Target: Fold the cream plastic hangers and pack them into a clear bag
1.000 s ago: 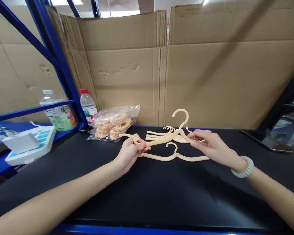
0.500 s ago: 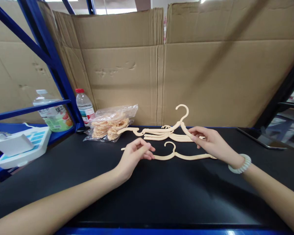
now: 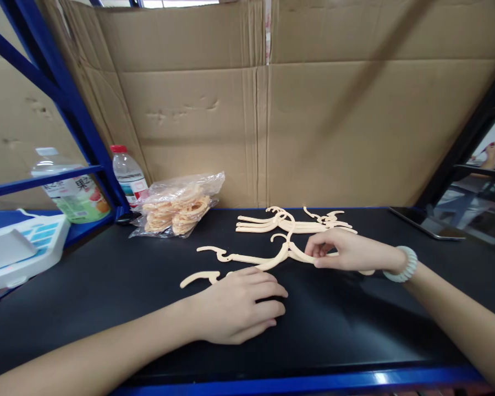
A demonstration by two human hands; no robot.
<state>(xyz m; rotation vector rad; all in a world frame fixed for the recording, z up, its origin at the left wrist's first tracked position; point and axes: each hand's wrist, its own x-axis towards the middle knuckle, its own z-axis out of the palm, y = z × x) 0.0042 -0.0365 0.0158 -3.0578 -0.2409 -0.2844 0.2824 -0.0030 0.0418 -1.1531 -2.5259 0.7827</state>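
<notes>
My right hand [image 3: 337,250] pinches one arm of a cream folding clothes hanger [image 3: 274,261], whose hook rises near its middle. The hanger's other arm runs down to the left, partly behind my left hand [image 3: 241,305]. That hand is palm down low over the black table, its fingers a little apart; its thumb is hidden. Just behind the pinched hanger lies a second cream hanger [image 3: 249,258], overlapped by it. Farther back is a stack of similar hangers [image 3: 258,223] with their arms side by side.
A clear plastic bag of cream plastic pieces [image 3: 177,212] lies back left, beside a red-capped bottle [image 3: 128,179]. A larger bottle [image 3: 74,192] and a white-and-blue device [image 3: 33,247] are at far left. A dark flat tablet-like object [image 3: 427,223] lies back right. Cardboard [image 3: 334,121] walls the back.
The hanger in my right hand has come down and nearer, from above the stack to over the second hanger. My left hand has moved nearer and turned palm down.
</notes>
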